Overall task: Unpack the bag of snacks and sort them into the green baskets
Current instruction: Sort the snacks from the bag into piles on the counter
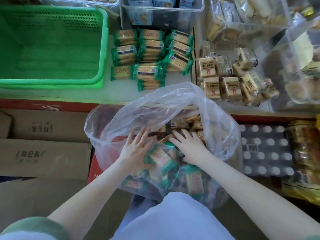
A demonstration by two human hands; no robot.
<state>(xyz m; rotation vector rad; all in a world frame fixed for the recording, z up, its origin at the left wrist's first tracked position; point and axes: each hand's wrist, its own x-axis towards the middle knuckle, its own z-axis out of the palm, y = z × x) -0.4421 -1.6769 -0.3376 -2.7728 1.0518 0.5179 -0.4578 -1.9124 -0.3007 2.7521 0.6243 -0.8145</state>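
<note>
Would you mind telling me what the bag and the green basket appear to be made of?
The bag looks like thin clear plastic film: see-through, crinkled, glossy. The green basket looks like rigid moulded plastic, with perforated walls.

Red box (94, 170) shows "14"; characters on cardboard boxes (43, 158) and tan packets (229, 87) are unreadable
</note>
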